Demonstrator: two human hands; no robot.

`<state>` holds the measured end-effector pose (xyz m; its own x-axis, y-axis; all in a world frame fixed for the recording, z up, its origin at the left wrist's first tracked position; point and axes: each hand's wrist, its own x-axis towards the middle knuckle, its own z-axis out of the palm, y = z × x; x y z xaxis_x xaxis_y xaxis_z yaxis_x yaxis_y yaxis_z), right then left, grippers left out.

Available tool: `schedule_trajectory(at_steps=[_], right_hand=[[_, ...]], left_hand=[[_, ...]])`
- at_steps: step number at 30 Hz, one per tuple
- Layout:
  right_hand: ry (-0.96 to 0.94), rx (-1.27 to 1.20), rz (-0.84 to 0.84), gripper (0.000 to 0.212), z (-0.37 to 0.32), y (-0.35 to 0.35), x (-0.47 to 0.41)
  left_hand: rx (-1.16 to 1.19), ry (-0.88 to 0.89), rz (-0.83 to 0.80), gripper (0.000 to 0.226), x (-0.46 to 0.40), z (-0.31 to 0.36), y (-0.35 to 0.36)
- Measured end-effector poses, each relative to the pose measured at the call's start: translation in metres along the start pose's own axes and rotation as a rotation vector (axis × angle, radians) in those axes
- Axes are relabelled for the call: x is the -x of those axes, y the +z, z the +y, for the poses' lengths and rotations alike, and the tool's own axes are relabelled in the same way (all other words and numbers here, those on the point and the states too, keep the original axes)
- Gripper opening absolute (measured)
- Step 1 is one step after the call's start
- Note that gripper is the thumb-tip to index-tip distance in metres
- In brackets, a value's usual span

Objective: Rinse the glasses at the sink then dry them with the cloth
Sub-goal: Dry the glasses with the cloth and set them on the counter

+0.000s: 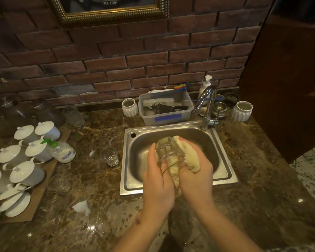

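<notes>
Over the steel sink [224, 171] I hold a clear glass [166, 149], tilted with its base pointing away from me. My left hand [157, 180] grips its left side. My right hand [195, 171] is closed on a cream cloth [186, 151] that wraps the glass's right side and is pushed into its mouth. A second small clear glass [109, 156] stands upright on the counter just left of the sink. Another low glass [59, 184] sits further left, near the tray.
The chrome tap [206, 104] rises behind the sink, with no water seen running. A plastic tub [165, 109] with brushes, white ribbed holders [129, 107], a soap pump [205, 84] and several white lidded cups [26, 173] on a board crowd the marble counter [91, 197].
</notes>
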<state>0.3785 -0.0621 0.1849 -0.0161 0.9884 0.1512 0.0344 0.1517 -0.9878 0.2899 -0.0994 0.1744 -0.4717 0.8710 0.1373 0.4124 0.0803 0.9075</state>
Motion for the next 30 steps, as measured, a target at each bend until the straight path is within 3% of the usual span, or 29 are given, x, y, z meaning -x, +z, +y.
schedule_trajectory(at_steps=[2,4,6,9,11,13,16,18,21,24,27,30], right_hand=[[0.197,-0.185,0.012,0.034,-0.001,0.001,0.000],[0.253,-0.192,0.008,0.027,0.006,-0.002,-0.003],[0.123,-0.034,-0.021,0.039,0.016,-0.010,-0.006],[-0.239,0.367,-0.113,0.069,0.030,-0.022,-0.010],[-0.463,0.532,-0.181,0.072,0.034,-0.024,-0.013],[-0.553,0.559,-0.212,0.070,0.033,-0.025,-0.016],[-0.589,0.547,-0.198,0.069,0.033,-0.024,-0.018],[-0.483,0.447,-0.125,0.067,0.032,-0.021,-0.015],[-0.117,0.058,-0.011,0.062,0.012,-0.008,-0.006],[0.167,-0.180,-0.039,0.044,0.000,0.001,-0.004],[0.319,-0.139,-0.070,0.031,0.010,-0.003,-0.014],[0.095,0.142,-0.106,0.041,0.022,-0.016,-0.019]], left_hand=[[0.094,-0.046,0.018,0.050,0.001,0.003,0.002],[0.030,-0.045,-0.070,0.049,-0.004,0.006,-0.003],[-0.215,0.015,-0.179,0.053,-0.011,0.012,-0.012],[-0.561,0.065,-0.319,0.080,-0.018,0.028,-0.019],[-0.703,0.051,-0.379,0.088,-0.020,0.032,-0.015],[-0.746,0.052,-0.392,0.086,-0.021,0.032,-0.013],[-0.607,0.074,-0.357,0.079,-0.019,0.029,-0.014],[-0.422,0.087,-0.283,0.070,-0.016,0.019,-0.015],[-0.015,0.023,-0.121,0.056,-0.007,0.009,-0.006],[0.351,-0.143,-0.029,0.063,0.004,0.013,0.003],[0.238,-0.134,-0.097,0.062,-0.003,0.006,-0.002],[-0.205,-0.053,-0.337,0.068,-0.021,0.010,-0.014]])
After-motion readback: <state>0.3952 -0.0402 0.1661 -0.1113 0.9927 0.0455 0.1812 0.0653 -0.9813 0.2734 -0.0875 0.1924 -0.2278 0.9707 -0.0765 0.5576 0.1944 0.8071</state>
